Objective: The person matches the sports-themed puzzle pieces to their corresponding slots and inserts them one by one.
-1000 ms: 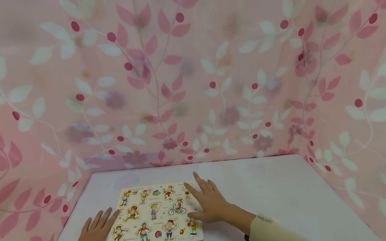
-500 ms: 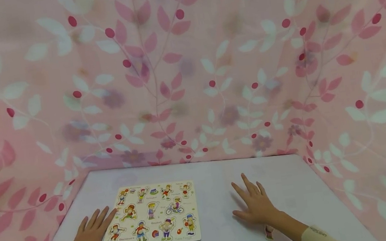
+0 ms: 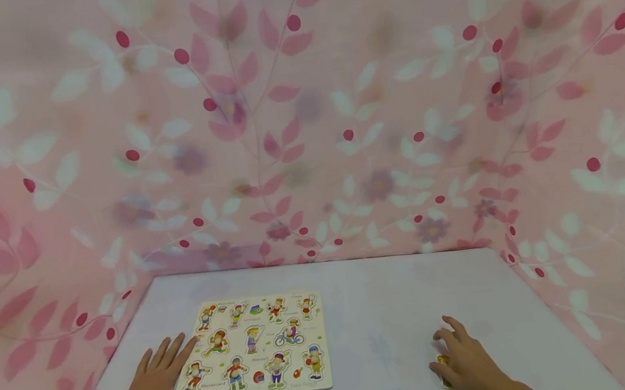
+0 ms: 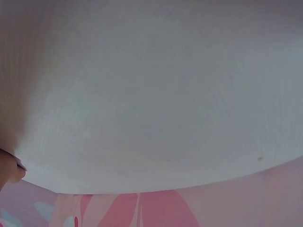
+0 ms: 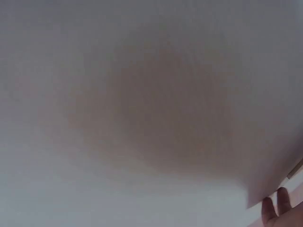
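Note:
A wooden peg puzzle board (image 3: 234,368), pale with printed cartoon figures of children at sports, lies flat on the white table. My left hand (image 3: 157,386) rests with spread fingers at its left edge, fingertips and thumb right at the border. To the right of the board, my right hand (image 3: 469,361) pinches a small, partly yellow puzzle piece (image 3: 443,362) between thumb and curled fingers, low over the table. Most of that piece is hidden by the hand. In the right wrist view, fingertips (image 5: 282,197) show at the lower right corner, near the piece's thin wooden edge (image 5: 296,169).
The white tabletop (image 3: 374,317) extends around the board and both hands. A pink curtain (image 3: 304,124) with a leaf and berry print rises behind the table's back edge and along both sides.
My right hand has left the board's right side, moved right and curled its fingers onto the loose puzzle piece. A figure now fills the board's lower right spot. My left hand stays in place.

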Tool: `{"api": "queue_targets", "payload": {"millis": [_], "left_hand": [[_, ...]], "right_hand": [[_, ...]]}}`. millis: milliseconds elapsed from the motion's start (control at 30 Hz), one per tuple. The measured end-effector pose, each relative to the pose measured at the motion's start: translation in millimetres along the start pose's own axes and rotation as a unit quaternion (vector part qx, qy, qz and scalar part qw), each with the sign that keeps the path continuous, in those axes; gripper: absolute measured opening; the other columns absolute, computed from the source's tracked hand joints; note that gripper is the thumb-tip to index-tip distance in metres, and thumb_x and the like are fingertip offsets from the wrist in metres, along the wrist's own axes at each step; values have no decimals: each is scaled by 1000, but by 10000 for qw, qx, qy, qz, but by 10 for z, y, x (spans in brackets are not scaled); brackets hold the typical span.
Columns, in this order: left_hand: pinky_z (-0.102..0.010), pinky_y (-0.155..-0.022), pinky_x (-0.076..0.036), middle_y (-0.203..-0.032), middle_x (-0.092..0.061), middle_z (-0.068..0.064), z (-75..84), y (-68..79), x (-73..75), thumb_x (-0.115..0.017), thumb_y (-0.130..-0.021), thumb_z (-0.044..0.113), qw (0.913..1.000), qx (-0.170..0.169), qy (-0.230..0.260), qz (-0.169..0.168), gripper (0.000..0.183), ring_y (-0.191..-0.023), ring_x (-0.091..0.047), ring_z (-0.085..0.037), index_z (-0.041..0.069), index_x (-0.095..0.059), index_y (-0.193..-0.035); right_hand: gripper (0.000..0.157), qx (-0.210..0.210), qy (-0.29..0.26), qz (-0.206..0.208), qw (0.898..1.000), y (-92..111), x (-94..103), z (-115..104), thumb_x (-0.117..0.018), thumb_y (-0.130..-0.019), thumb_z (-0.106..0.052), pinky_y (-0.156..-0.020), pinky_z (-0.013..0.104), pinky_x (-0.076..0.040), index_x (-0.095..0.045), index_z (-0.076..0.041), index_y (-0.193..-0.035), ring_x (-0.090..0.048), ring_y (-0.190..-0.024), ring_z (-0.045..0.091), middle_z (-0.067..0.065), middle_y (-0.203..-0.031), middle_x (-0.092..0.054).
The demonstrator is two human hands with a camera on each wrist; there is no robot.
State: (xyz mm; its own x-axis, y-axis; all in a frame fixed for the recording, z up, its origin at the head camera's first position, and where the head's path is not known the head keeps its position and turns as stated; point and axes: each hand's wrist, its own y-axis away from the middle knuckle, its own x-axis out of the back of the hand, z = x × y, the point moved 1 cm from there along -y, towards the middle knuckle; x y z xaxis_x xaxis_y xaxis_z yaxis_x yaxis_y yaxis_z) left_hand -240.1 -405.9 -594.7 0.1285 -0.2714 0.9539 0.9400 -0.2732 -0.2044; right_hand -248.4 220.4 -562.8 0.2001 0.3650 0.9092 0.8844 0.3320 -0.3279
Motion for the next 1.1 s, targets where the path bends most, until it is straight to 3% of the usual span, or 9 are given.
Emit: {"api": "queue_targets", "payload": {"millis": [133, 200, 367, 467, 633, 833, 1100], "left_hand": [[-70, -110, -14, -158, -30, -22, 34, 61, 4, -71, -60, 81, 10000, 79, 20, -54, 120, -142, -25, -49, 17, -33, -154], [-69, -110, -14, -157, -31, -22, 49, 44, 14, -71, -60, 81, 10000, 72, -5, -22, 120, -142, -26, -49, 16, -34, -153], [-71, -109, -14, -157, -31, -23, 18, 49, -14, -71, -60, 81, 10000, 24, -1, 8, 121, -141, -26, -50, 15, -34, -153], [-72, -109, -14, -157, -31, -23, -5, 52, -5, -71, -60, 81, 10000, 30, -7, 35, 121, -141, -25, -50, 16, -32, -154], [-72, -110, -12, -158, -28, -22, -39, 5, 23, -70, -60, 82, 10000, 89, 14, 10, 121, -142, -22, -50, 17, -31, -155], [-72, -110, -10, -160, -26, -22, -93, -13, -13, -70, -61, 82, 9999, 91, 45, -33, 122, -143, -21, -50, 17, -29, -156], [-73, -110, -10, -159, -27, -22, -75, 18, -60, -70, -61, 81, 10000, 2, 88, 45, 122, -143, -21, -51, 19, -28, -156]], "right_hand": [[27, 301, -557, 78, 9980, 148, -5, 52, -81, -81, -37, -72, 27, -56, -55, -26, -85, -66, -93, 17, 15, -126, -57], [27, 564, -681, 232, 9958, 185, 12, 98, -82, -79, -34, -77, 25, -56, -56, -29, -80, -66, -100, 23, 9, -119, -62], [26, 813, -1017, 468, 9904, 263, 38, 134, -85, -76, -25, -83, 15, -52, -60, -31, -81, -68, -99, 27, 8, -115, -65], [25, 895, -996, 576, 9893, 245, 22, 96, -84, -76, -18, -83, 16, -53, -62, -27, -82, -68, -97, 24, 6, -111, -65], [23, 758, -705, 615, 9927, 20, 11, -12, -84, -75, -12, -81, 31, -54, -64, -22, -80, -63, -94, 17, -2, -104, -63], [21, 612, -807, 833, 9914, -403, -33, -246, -84, -76, -9, -87, 44, -54, -66, -19, -83, -62, -106, 24, 6, -112, -66], [17, 543, -1445, 645, 9859, -742, -149, -560, -78, -82, -5, -81, 37, -55, -65, -16, -84, -64, -106, 24, 13, -119, -65]]}}
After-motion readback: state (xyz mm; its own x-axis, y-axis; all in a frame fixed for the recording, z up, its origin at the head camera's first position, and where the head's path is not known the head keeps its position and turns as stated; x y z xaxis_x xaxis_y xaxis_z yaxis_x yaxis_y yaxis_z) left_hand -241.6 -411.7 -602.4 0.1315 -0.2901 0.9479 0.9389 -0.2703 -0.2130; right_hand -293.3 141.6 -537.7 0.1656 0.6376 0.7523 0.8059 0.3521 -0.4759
